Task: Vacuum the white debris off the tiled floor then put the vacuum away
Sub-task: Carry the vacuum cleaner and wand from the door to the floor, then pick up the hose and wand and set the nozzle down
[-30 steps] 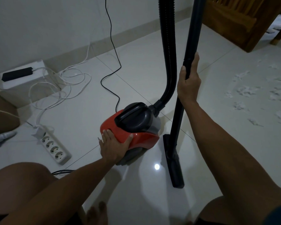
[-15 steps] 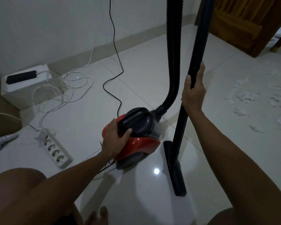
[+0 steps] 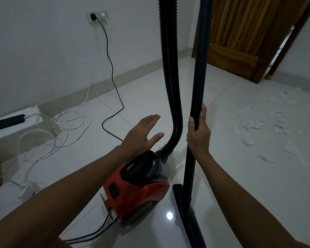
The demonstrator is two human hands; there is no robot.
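Note:
A red and black canister vacuum [image 3: 138, 190] sits on the white tiled floor in front of me. Its ribbed black hose [image 3: 170, 72] rises out of the top of the frame. My right hand [image 3: 198, 133] grips the upright black wand [image 3: 200, 68], whose floor nozzle [image 3: 185, 208] rests on the tiles right of the canister. My left hand [image 3: 143, 135] hovers above the canister with straight fingers, holding nothing. White debris [image 3: 268, 129] lies scattered on the floor to the right. The vacuum's black cord [image 3: 111, 72] runs up to a wall socket [image 3: 98, 17].
Loose white cables [image 3: 61, 129] coil on the floor at the left beside a white box with a black power strip [image 3: 6, 120]. A white plug adapter [image 3: 26, 191] lies near my left arm. A wooden door [image 3: 243, 36] stands open at the back right.
My left hand has lifted off the canister and now hovers above it with fingers straight. The view has tilted up, showing the wall socket. My right hand keeps its grip on the wand.

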